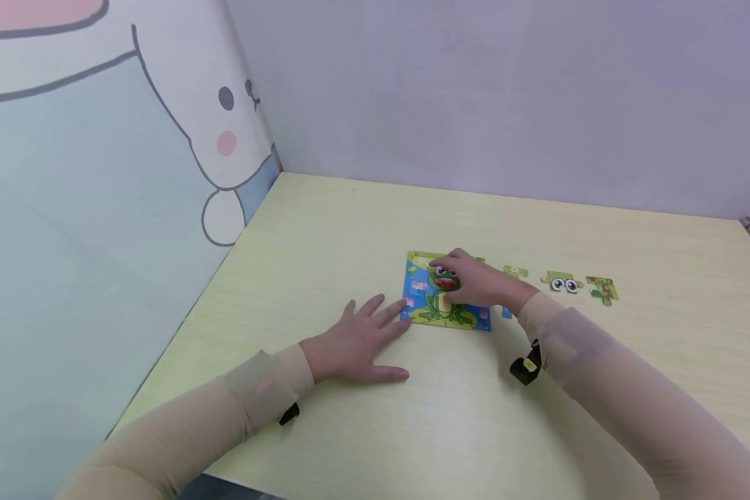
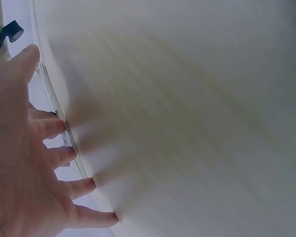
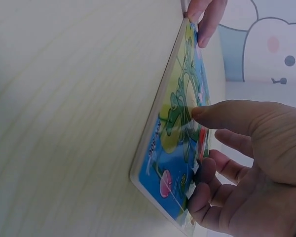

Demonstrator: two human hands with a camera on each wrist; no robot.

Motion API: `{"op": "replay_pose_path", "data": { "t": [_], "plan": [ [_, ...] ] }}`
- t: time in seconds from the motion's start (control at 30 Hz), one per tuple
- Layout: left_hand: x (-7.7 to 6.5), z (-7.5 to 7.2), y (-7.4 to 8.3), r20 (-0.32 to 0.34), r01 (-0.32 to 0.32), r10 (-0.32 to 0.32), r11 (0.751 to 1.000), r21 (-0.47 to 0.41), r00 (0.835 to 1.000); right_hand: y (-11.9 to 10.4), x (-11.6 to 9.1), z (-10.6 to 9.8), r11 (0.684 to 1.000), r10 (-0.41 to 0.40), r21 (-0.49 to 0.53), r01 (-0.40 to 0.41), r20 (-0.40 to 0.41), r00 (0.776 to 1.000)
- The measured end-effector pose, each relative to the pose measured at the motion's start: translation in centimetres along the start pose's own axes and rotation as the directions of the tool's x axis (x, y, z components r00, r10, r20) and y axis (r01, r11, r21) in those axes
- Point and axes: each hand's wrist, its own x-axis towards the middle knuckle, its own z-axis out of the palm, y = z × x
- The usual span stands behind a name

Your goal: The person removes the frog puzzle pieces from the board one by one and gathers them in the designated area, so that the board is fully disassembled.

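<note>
A square frog jigsaw puzzle (image 1: 428, 312) with a green and blue picture lies on the table. My right hand (image 1: 480, 281) bends over its right half. In the right wrist view the thumb (image 3: 217, 114) touches the frog's belly, while the other fingers bend down onto the board's far part and hide some of the picture. My left hand (image 1: 356, 344) is spread on the table, with fingertips at the puzzle's lower left edge. From the left wrist, the left hand's fingers (image 2: 79, 187) look straight and apart.
To the right lie loose pieces: one with frog eyes (image 1: 562, 282), a green and brown one (image 1: 602, 289), and a green one (image 1: 515, 271) partly behind my right wrist. The pale table (image 1: 325, 229) meets a plain wall (image 1: 506, 104) at the back and a cartoon-printed wall (image 1: 131, 229) on the left.
</note>
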Motion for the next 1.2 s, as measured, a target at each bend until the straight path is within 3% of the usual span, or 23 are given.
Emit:
{"op": "replay_pose_path", "data": {
  "t": [0.27, 0.63, 0.97, 1.2],
  "plan": [
    [0.0, 0.2, 0.0, -0.003, -0.001, 0.001, 1.0, 0.002, 1.0, 0.0, -0.7, 0.1, 1.0, -0.008, 0.005, 0.008, -0.048, 0.999],
    [0.0, 0.2, 0.0, -0.015, -0.003, 0.003, 1.0, 0.003, 1.0, 0.3, -1.3, 0.8, 0.993, -0.059, -0.112, 0.039, -0.182, 0.981],
    [-0.1, 0.1, 0.0, -0.025, -0.008, 0.008, 1.0, 0.004, 1.0, 0.5, -1.4, 0.4, 0.99, -0.135, 0.015, 0.142, -0.229, 0.964],
    [-0.1, 0.0, 0.1, -0.026, -0.011, 0.012, 1.0, 0.001, 1.0, 0.5, -1.7, 0.4, 0.983, -0.173, 0.023, 0.184, -0.24, 0.955]
  ]
}}
